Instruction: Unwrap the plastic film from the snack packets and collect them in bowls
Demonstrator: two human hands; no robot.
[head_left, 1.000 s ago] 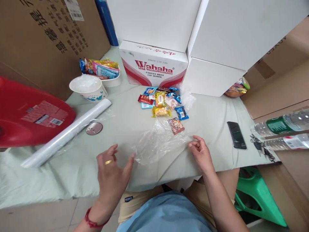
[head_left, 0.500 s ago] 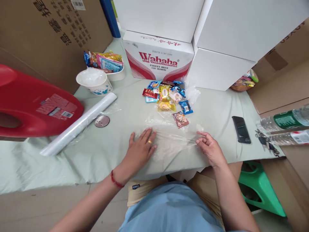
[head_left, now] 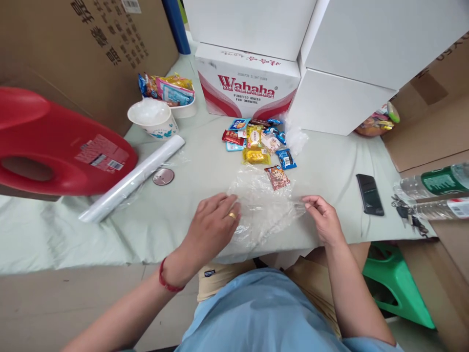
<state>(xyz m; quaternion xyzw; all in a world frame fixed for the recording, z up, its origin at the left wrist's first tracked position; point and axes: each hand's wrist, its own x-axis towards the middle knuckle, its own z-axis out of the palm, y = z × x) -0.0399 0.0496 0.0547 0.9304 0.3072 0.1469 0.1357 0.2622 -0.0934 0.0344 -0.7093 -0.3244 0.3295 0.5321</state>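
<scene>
A crinkled sheet of clear plastic film (head_left: 262, 217) lies near the table's front edge, stretched between my two hands. My right hand (head_left: 324, 217) pinches its right edge between thumb and fingers. At the left edge, my left hand (head_left: 214, 220) has its fingers bent and drawn together on the film; the fingertips are partly hidden. Just beyond the film sits a brown snack packet (head_left: 277, 177). Behind it is a pile of small wrapped snacks, among them a yellow packet (head_left: 256, 156), a blue packet (head_left: 286, 159) and a red packet (head_left: 233, 137).
To the left lie a roll of clear plastic (head_left: 132, 178), a round disc (head_left: 163, 176) and a red jug (head_left: 62, 142). A paper bowl (head_left: 157, 124) stands behind them. A phone (head_left: 370, 194), keys (head_left: 406, 212) and bottles (head_left: 443, 182) are at right. A Wahaha carton (head_left: 249, 85) bounds the back.
My left hand has gone from lying flat with spread fingers to bent fingers gathered at the film's edge. The film is looser and more crumpled. My right hand keeps its pinch.
</scene>
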